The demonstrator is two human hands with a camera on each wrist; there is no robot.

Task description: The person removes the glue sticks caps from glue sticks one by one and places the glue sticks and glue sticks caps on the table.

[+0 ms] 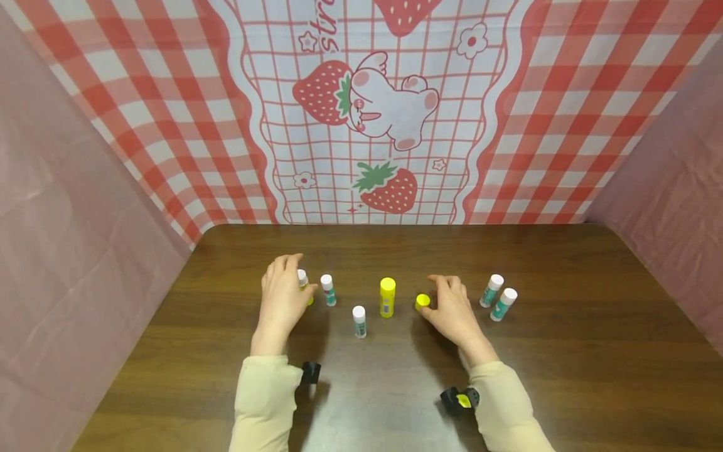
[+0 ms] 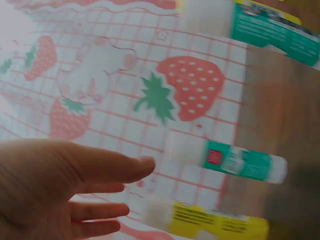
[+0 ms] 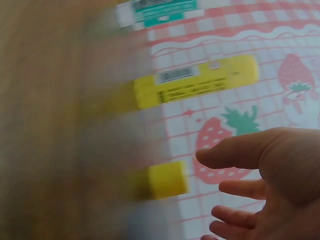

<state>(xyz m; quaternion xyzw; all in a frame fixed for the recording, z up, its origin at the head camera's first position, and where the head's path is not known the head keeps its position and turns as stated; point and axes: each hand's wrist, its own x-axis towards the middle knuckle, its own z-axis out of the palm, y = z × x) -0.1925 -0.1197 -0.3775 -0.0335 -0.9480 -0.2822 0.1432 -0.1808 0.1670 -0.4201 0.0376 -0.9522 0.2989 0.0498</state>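
My left hand (image 1: 280,290) is beside a yellow glue stick with a white cap (image 1: 309,295), partly hidden by the hand in the head view. In the left wrist view, its thumb and fingers are loosely extended, short of that yellow stick (image 2: 220,221). My right hand (image 1: 454,311) is next to a short yellow cylinder (image 1: 422,302), which may be a cap. The right wrist view has the thumb and fingers spread and apart from this cylinder (image 3: 168,180). Neither hand holds anything.
A tall yellow glue stick (image 1: 387,297) stands mid-table. Green-and-white glue sticks stand at left (image 1: 329,292), front centre (image 1: 359,322) and right (image 1: 492,290), with another beside it (image 1: 503,305). A strawberry-print cloth (image 1: 418,188) hangs behind the brown table (image 1: 373,389).
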